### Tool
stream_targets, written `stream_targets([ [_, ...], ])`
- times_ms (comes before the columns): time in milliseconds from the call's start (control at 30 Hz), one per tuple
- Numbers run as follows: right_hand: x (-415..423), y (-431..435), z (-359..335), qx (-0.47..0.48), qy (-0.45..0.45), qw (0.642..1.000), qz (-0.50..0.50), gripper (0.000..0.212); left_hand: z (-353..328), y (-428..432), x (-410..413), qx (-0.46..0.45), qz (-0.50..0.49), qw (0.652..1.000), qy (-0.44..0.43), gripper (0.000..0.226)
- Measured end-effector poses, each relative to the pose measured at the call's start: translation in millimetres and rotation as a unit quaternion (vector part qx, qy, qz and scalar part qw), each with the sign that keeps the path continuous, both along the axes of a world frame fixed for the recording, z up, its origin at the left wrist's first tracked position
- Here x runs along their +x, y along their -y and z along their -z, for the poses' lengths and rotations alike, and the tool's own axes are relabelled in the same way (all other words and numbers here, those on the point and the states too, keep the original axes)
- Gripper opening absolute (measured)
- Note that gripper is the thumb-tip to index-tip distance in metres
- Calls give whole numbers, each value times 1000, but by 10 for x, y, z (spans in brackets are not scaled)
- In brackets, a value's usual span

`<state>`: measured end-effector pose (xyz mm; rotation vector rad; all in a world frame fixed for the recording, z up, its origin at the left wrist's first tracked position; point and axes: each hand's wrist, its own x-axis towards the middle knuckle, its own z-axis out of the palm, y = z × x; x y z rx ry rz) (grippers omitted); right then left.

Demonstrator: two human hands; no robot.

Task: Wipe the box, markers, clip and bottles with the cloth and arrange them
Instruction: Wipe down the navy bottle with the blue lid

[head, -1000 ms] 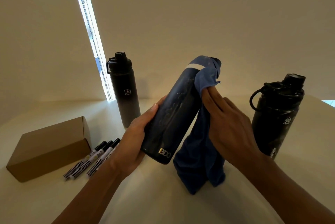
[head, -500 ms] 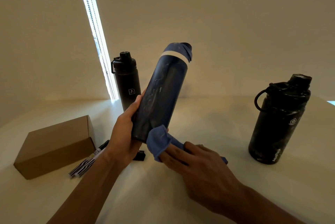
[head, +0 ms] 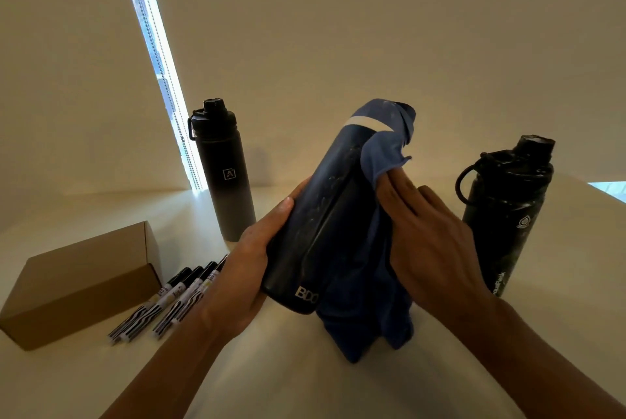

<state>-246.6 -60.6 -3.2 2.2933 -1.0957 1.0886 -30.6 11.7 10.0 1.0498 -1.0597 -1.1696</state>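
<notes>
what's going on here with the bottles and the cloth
A person is wiping a dark blue bottle with a blue cloth. The left hand grips the tilted bottle near its base, while the right hand presses the cloth against its side with flat fingers. A slim black bottle stands upright at the back left and a wide black bottle at the right. A cardboard box and a row of markers lie on the left. No clip is visible.

Three bottles (head: 227,181), four markers (head: 176,300), one box (head: 81,283), one cloth (head: 382,154).
</notes>
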Motion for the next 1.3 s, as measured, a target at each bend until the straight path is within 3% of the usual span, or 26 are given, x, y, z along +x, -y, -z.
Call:
stream_targets([
  [200, 18, 93, 10, 17, 41, 998, -33, 77, 11, 17, 3, -1, -9, 1000, 21, 27],
  [333, 237, -160, 210, 34, -16, 996, -77, 69, 21, 34, 39, 6, -49, 998, -37, 33],
  [467, 424, -380, 431, 98, -87, 971, -198, 70, -16, 80, 103, 12, -137, 985, -100, 35],
  [533, 454, -461, 459, 84, -121, 965, -217, 74, -35, 109, 123, 15, -151, 981, -118, 28],
  [600, 476, -501, 444, 67, -157, 959, -227, 73, -61, 103, 105, 20, -148, 977, -154, 38],
  [767, 470, -383, 434, 82, -231, 954, -175, 104, -33, 103, 126, 25, -143, 973, -180, 39],
  [867, 446, -374, 421, 85, -192, 958, -195, 114, -7, 115, 179, 38, -139, 971, -193, 44],
  [1033, 421, -438, 325, 44, -212, 958, -187, 111, -7, 48, 263, 3, -114, 983, -144, 53],
  [1200, 370, -463, 271, 9, -178, 967, -183, 105, 54, 106, 287, 68, 2, 979, -192, 78],
  [1300, 292, -397, 324, -15, -156, 974, -165, 77, 115, 184, 298, 40, 12, 985, -168, 54],
])
